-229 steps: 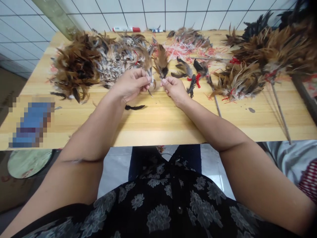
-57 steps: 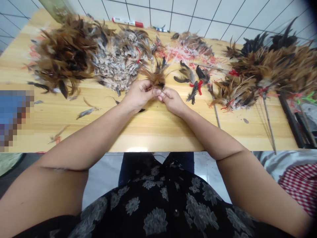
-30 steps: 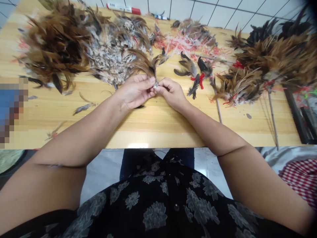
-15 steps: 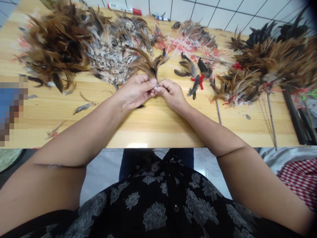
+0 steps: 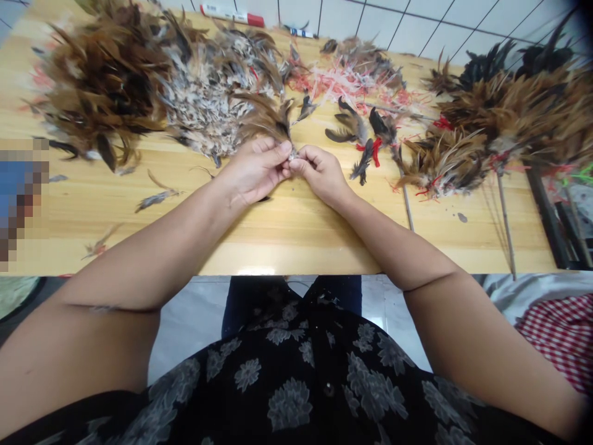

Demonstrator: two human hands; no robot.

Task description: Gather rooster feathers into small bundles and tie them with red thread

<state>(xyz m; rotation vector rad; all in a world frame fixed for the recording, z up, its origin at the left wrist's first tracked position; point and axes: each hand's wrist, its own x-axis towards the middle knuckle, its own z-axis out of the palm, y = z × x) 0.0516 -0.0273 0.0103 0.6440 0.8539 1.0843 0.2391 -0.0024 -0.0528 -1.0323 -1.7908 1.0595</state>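
A small bunch of brown feathers [image 5: 269, 120] is pinched in my left hand [image 5: 259, 167], its tips fanning up and to the left. My right hand [image 5: 322, 173] is closed beside it, with thumb and forefinger pressed on the pale quill ends where both hands meet. The fingers partly hide those ends. Just above the right hand, a dark feather [image 5: 306, 109] lies on the wooden table [image 5: 296, 241]. Behind the left hand is a pile of grey-white feathers [image 5: 204, 111].
Brown feathers [image 5: 102, 93] are heaped at the left. Pink plastic strands [image 5: 333, 83] lie at the back, near a red-and-white marker [image 5: 231, 13]. Dark feathers with a red tie [image 5: 375, 148] lie right of my hands. Feather dusters [image 5: 519, 111] on thin sticks [image 5: 506, 222] cover the right side.
The held bunch has tipped slightly left and narrowed. A dark feather that overlapped its right side now shows apart from it. Both hands stay nearly in place.
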